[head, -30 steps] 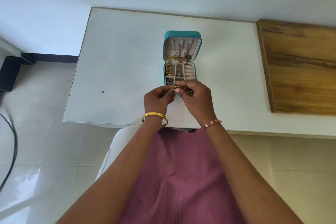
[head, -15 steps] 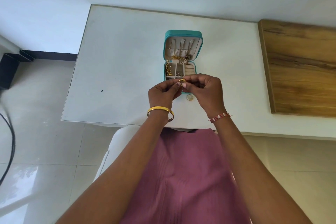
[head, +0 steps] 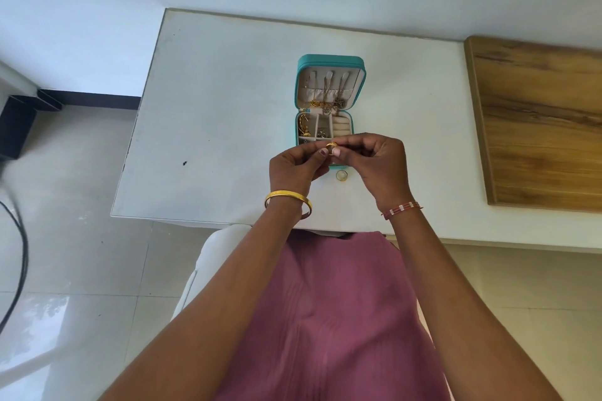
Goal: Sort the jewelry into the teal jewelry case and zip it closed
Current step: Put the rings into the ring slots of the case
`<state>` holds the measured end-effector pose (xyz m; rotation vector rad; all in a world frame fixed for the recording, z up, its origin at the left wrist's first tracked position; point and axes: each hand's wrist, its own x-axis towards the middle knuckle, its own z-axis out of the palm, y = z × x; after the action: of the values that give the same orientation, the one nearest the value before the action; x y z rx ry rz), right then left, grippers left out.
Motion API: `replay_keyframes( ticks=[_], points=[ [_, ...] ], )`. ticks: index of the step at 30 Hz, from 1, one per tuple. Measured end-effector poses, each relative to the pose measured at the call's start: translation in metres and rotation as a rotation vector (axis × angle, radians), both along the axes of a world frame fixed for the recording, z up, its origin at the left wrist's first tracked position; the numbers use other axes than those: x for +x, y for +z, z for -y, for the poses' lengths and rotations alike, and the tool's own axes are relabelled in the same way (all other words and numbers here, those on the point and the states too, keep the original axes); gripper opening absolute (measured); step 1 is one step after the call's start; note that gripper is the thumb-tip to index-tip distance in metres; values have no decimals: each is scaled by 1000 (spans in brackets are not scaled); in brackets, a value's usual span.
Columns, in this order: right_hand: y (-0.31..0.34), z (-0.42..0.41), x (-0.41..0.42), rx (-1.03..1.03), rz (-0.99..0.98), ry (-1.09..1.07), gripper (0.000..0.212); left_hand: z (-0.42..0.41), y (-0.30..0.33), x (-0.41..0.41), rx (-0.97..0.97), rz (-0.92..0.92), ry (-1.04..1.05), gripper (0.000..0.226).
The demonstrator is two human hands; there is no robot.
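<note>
While both hands meet over the near edge of the teal jewelry case [head: 329, 98], they pinch one small gold ring [head: 332, 144] between them. The left hand [head: 294, 169] has its fingers curled in, and its thumb and first finger hold the left side of the ring. The right hand [head: 381, 163] is curled too, and its thumb and fingertips hold the right side. The ring sits up in the air, right between the fingertips of the two hands.

Just past the fingers lies the case, open on the white table [head: 211, 140]. Its lid stands up at the far side, with chains [head: 325, 103] hanging down inside it. The bottom part has little boxes. Gold pieces [head: 304, 128] lie in the box on the left, beyond the left fingers. Soft cream rolls [head: 342, 127] fill the box beyond the right fingers.

A second ring [head: 341, 175] lies flat on the table, below the fingertips and between the two hands, touching neither hand.

A gold bangle [head: 288, 198] goes round the left wrist, and a red and white thread band [head: 402, 209] goes round the right wrist
</note>
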<state>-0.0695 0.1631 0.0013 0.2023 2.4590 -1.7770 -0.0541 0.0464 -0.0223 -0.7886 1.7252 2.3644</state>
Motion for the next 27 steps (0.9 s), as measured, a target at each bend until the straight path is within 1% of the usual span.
replay_keyframes(
  ticks=[3, 5, 10, 16, 27],
  points=[
    [-3, -7, -12, 55, -33, -72, 21, 0, -1, 0, -32, 8, 2, 23],
    [-5, -11, -21, 145, -72, -79, 19, 3, -5, 2, -54, 32, 26, 24],
    [-18, -9, -35, 460, -152, 50, 16, 16, -19, 12, -138, 70, 59, 23],
    [-26, -5, -40, 722, -219, 185, 18, 22, -28, 18, -162, 91, 30, 26],
    [-25, 2, -45, 940, -232, 345, 23, 28, -39, 20, -85, 85, 18, 27]
  ],
)
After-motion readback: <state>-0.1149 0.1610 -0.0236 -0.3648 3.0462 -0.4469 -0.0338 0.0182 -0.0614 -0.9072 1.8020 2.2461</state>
